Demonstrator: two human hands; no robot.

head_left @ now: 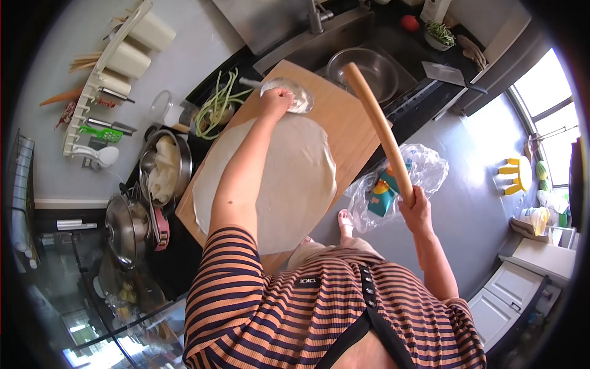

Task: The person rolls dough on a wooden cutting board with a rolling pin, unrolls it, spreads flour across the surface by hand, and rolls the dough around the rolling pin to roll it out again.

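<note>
A large thin round sheet of dough (295,178) lies on a wooden board (353,132). At the board's far edge, my left hand (278,101) is closed over a small bowl (301,101) with white powder in it; what its fingers hold, if anything, is too small to name. To the right, my right hand (416,212) grips the near end of a long wooden rolling pin (381,123), which is raised off the dough and points away from me.
Beyond the board is a sink with a metal basin (362,74). A cleaver (444,74) rests on the counter at the right. Green stalks (215,107), a pot (165,166) and a lidded pan (123,227) stand left. A plastic bag (424,166) is right of the board.
</note>
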